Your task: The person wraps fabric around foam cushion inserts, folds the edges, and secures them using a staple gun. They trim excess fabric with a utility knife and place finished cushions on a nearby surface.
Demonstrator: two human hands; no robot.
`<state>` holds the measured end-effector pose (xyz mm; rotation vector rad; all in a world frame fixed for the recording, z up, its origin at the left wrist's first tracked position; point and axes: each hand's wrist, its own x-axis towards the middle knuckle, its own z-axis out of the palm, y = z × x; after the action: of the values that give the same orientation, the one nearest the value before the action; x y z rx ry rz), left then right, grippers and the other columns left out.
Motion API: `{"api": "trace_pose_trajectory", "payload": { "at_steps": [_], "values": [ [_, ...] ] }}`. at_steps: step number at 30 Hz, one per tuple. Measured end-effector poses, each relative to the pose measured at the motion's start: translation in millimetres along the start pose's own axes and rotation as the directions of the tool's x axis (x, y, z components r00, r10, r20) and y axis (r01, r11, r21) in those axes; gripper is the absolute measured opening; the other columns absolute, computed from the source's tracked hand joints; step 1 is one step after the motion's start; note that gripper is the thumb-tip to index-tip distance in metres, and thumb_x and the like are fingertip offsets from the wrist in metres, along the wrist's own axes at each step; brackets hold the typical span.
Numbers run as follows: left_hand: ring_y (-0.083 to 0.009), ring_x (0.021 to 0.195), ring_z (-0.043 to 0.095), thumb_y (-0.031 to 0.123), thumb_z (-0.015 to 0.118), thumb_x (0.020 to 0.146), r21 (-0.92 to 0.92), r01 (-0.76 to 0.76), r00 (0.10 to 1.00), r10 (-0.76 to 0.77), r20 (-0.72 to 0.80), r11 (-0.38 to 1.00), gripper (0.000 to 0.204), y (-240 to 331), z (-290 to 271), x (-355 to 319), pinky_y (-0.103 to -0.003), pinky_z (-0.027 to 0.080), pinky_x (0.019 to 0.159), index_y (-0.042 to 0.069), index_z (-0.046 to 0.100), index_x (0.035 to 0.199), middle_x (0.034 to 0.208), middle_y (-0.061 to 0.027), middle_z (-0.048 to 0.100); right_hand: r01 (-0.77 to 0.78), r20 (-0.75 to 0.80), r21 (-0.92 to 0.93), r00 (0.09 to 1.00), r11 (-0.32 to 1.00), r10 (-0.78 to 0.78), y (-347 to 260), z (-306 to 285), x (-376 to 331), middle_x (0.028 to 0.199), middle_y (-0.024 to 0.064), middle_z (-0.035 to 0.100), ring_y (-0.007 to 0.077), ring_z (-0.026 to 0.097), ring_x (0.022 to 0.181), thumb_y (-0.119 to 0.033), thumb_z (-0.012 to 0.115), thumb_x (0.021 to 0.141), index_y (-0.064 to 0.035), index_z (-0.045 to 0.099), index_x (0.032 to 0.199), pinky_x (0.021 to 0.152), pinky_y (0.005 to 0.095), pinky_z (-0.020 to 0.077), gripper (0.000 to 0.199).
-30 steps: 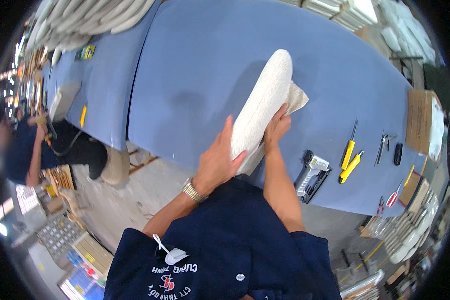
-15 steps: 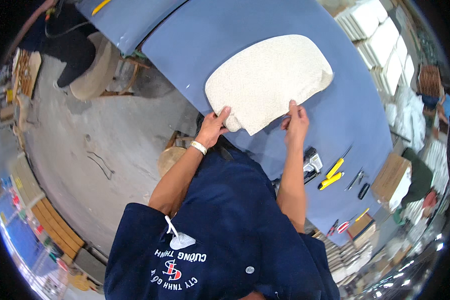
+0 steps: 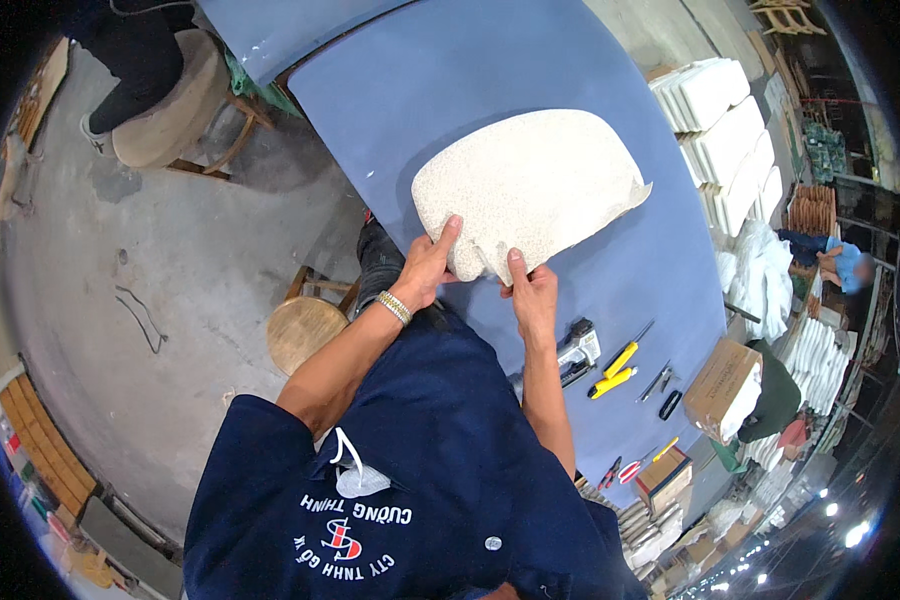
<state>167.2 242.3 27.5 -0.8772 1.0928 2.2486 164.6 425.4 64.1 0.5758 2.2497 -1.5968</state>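
Observation:
An off-white, speckled fabric-covered seat pad (image 3: 530, 180) with rounded corners lies on the blue-topped table (image 3: 390, 110). Loose fabric sticks out at its right corner and along the near edge. My left hand (image 3: 427, 264) grips the near left edge, thumb on top and fingers underneath. At the near corner, my right hand (image 3: 533, 295) pinches the fabric edge between thumb and fingers. A staple gun (image 3: 578, 352) rests on the table beside my right forearm. Right of it lie a yellow-handled screwdriver (image 3: 622, 358) and a yellow utility knife (image 3: 612, 383).
Small metal tools (image 3: 655, 382), a black oblong object (image 3: 671, 405) and red-handled pliers (image 3: 609, 473) lie toward the table's near right. White pads (image 3: 715, 130) are stacked beyond it, near a cardboard box (image 3: 722, 385). A round wooden stool (image 3: 305, 333) stands left; another person's legs (image 3: 135, 80) show upper left.
My right hand has moved left along the near edge to the corner, closer to my left hand. The loose fabric there is now pinched. The whole view has shifted a little.

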Motion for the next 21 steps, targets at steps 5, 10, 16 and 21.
{"api": "trace_pose_trajectory", "payload": {
  "at_steps": [5, 10, 16, 21],
  "values": [
    [-0.0258, 0.091, 0.074, 0.058, 0.058, 0.100, -0.328, 0.121, 0.985, -0.074, 0.153, 0.937, 0.068, 38.6, 30.4, -52.7, -0.036, 0.064, 0.071, -0.001, 0.057, 0.132, 0.115, -0.0165, 0.070, 0.268, 0.077, 0.027, 0.960, 0.963, -0.269, -98.7, -2.8, -12.9, 0.076, 0.0063, 0.068, 0.0119, 0.061, 0.069, -0.037, 0.065, 0.102, 0.0066, 0.067, 0.086, 0.059, 0.0307, 0.0502, 0.046],
    [-0.0233, 0.076, 0.074, 0.060, 0.051, 0.102, -0.174, 0.093, 0.995, -0.086, 0.048, 0.980, 0.064, 42.1, -2.5, -53.7, -0.029, 0.061, 0.058, 0.000, 0.061, 0.122, 0.111, -0.0173, 0.072, 0.263, 0.232, -0.238, 0.950, 0.935, -0.209, -101.8, 28.8, 16.8, 0.073, 0.0038, 0.064, 0.0098, 0.060, 0.066, -0.037, 0.062, 0.104, 0.0013, 0.066, 0.088, 0.061, 0.0281, 0.0508, 0.042],
    [-0.0295, 0.113, 0.068, 0.047, 0.074, 0.091, 0.856, -0.421, 0.649, 0.759, 0.051, 0.302, 0.065, 48.5, -11.4, -100.6, -0.037, 0.056, 0.088, 0.002, 0.058, 0.135, 0.126, -0.0196, 0.067, 0.293, 0.202, -0.146, 0.944, 0.945, -0.262, -126.1, 49.4, 2.3, 0.065, 0.0116, 0.065, 0.0129, 0.060, 0.059, -0.034, 0.068, 0.100, 0.0051, 0.064, 0.078, 0.056, 0.0337, 0.0485, 0.045],
    [-0.0353, 0.134, 0.053, 0.030, 0.082, 0.084, 0.872, -0.476, 0.551, 0.811, 0.195, 0.114, 0.076, 46.7, -8.8, -76.1, -0.043, 0.044, 0.112, 0.000, 0.049, 0.147, 0.144, -0.0213, 0.056, 0.328, 0.247, -0.303, 0.934, 0.895, -0.259, -134.3, 49.4, 7.2, 0.063, 0.0088, 0.065, 0.0115, 0.060, 0.058, -0.033, 0.071, 0.097, 0.0035, 0.065, 0.077, 0.055, 0.0309, 0.0470, 0.042]
  ]
}}
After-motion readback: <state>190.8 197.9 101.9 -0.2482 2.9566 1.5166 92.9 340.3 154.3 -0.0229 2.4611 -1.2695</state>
